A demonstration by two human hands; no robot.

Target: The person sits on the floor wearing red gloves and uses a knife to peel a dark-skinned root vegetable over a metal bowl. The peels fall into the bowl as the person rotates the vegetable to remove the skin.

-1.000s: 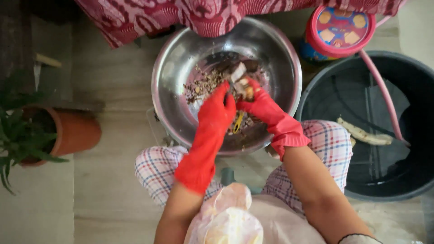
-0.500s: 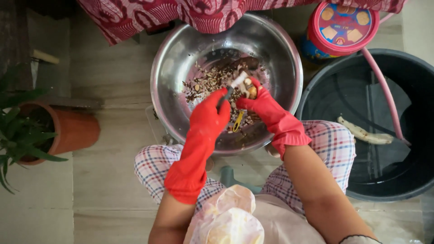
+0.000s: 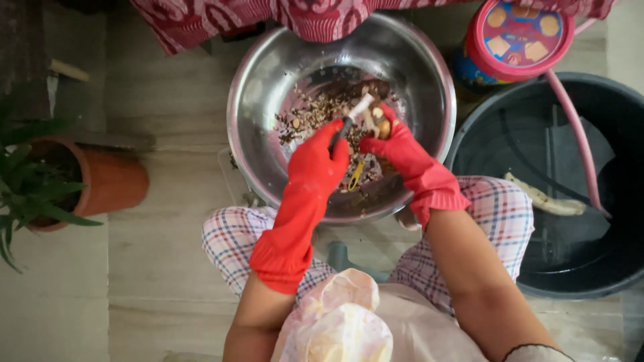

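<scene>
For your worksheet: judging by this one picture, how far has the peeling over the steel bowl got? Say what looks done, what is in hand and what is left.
Done: brown peelings already litter the steel bowl, and one pale peeled piece lies in the dark tub.
In hand: the left hand holds a peeler against a small brownish vegetable gripped by the right hand.
Left: no unpeeled stock is visible, so the remainder cannot be told.

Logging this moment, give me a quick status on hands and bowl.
Left hand shut on peeler. Right hand shut on small brown vegetable. Both over steel bowl of peelings. Nothing in the way.
</scene>
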